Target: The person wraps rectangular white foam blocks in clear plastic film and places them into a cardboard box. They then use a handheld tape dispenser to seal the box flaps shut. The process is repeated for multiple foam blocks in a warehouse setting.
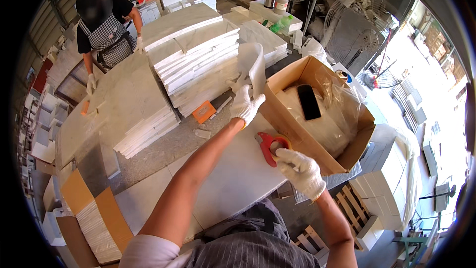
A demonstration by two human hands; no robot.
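My left hand (246, 106), in a white knit glove, reaches over the far edge of the pale worktop (223, 181). Its thumb is spread from the fingers. The fingertips meet the lower part of a curled white sheet (256, 67), and whether they touch it is unclear. My right hand (301, 172), gloved too, has its fingers bent at the rim of a red tape dispenser (268, 149) and seems to grip it. An open cardboard box (290, 147) stands just beyond that hand, with clear plastic and a black phone (309, 102) on top of its contents.
Stacked marble-look slabs (198, 59) rise beyond the worktop, with a small orange box (204, 112) at their foot. A co-worker (106, 32) in a checked apron stands at the far left. Fans (354, 30) stand at the far right, and an open carton of tiles (96, 223) at the near left.
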